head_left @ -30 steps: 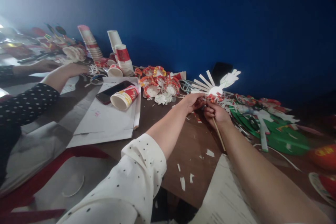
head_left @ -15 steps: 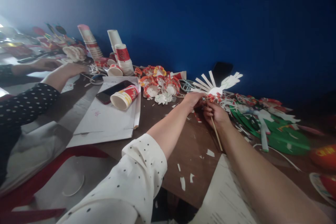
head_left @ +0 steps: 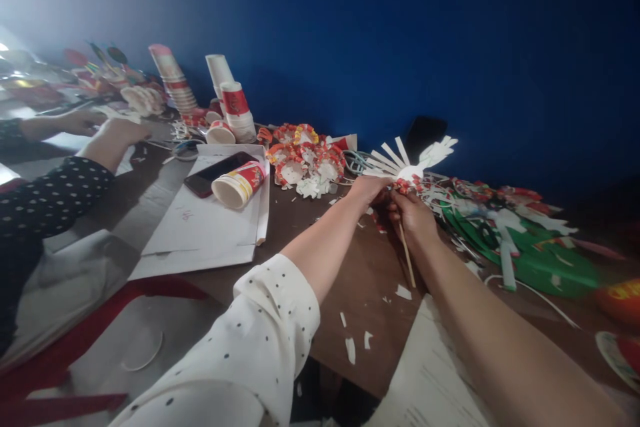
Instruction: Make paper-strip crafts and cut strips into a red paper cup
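A paper flower [head_left: 411, 173], cut into white strips with some red patterned petals, is held up above the brown table. My left hand [head_left: 371, 191] is closed at the flower's left side, its fingertips partly hidden behind my right hand. Wrapped round a thin wooden stick [head_left: 407, 257] just under the flower is my right hand [head_left: 413, 215]. The stick's lower end points down toward me. Where stick and flower meet is covered by my fingers. To the left of my hands lies a pile of red and white cut paper flowers [head_left: 306, 160].
A tilted paper cup [head_left: 239, 185] and a phone [head_left: 217, 175] lie on a white folder [head_left: 200, 233]. Paper cups [head_left: 235, 110] are stacked behind. Green sheets [head_left: 555, 263] with scraps lie right; a printed page [head_left: 430, 373] is near me. A co-worker's hands [head_left: 117, 133] are at left.
The stick's lower end has swung slightly left. My hands keep their hold on the flower and stick. The co-worker's nearer hand has shifted a little left.
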Available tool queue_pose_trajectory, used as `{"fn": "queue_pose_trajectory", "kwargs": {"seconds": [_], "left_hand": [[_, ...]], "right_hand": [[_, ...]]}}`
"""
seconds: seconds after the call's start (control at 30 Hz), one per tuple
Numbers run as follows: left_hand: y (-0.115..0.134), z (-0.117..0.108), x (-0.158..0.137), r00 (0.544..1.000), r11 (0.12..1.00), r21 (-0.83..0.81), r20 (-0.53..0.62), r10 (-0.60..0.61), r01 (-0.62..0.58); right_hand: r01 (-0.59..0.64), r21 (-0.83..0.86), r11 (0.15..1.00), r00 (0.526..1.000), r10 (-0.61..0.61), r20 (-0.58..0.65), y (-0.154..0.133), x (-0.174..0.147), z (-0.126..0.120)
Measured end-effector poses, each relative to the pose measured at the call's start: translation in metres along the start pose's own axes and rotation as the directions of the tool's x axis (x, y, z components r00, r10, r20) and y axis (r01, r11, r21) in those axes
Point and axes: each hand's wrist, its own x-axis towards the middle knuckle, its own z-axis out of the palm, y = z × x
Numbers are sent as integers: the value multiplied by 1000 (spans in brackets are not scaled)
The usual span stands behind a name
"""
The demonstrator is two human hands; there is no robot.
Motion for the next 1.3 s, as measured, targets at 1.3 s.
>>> {"fn": "queue_pose_trajectory", "kwargs": {"seconds": [1.3], "left_hand": [[10,2,-16,997,999,9,62,-41,40]], "right_hand": [[-90,81,993,980,74,185,-8,-4,2]]}}
